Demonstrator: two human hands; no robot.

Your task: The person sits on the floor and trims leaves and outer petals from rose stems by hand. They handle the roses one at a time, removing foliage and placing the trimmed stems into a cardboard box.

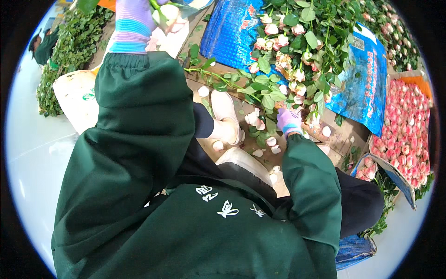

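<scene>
My left hand [134, 21], in a purple glove with a blue-striped cuff, reaches far forward at the upper left. Its fingers are cut off by the top edge. A pale rose [168, 17] with a green stem is right beside it; whether I hold it does not show. Low at the near edge of a heap of pink-white roses [297, 69], my right hand [289, 120], gloved alike, has its fingers curled. Rose heads and leaves surround them, and what they grip is hidden. Loose petals [254, 119] lie just left of this hand.
Blue printed wrapping sheets [228, 35] lie under the heap. Pink rose heads [402, 125] stand packed at the right beside a cardboard flap [395, 174]. Leafy stems [76, 46] and a white sack [76, 100] are at the left. Another person [45, 46] is farther off.
</scene>
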